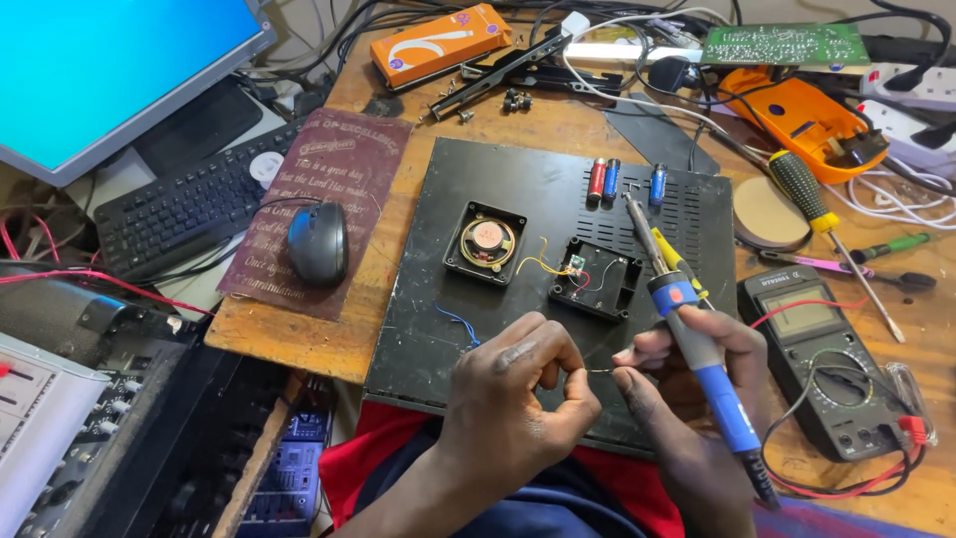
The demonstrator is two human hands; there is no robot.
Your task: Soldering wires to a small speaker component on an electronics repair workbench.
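Both hands meet over the black metal panel [538,209], pinching a thin wire.
Left hand [513,394] and right hand [687,399] nip the fine wire [597,371] between fingertips; the right also cradles a blue-handled soldering iron [697,344], tip raised, idle. Wire preparation, seemingly; tinning needs steady fingers.

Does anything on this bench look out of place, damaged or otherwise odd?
Nothing looks damaged. The right hand holds a blue soldering iron tip-up while pinching a thin wire with the left hand. Loose screws lie scattered, and cables tangle along the far edge.
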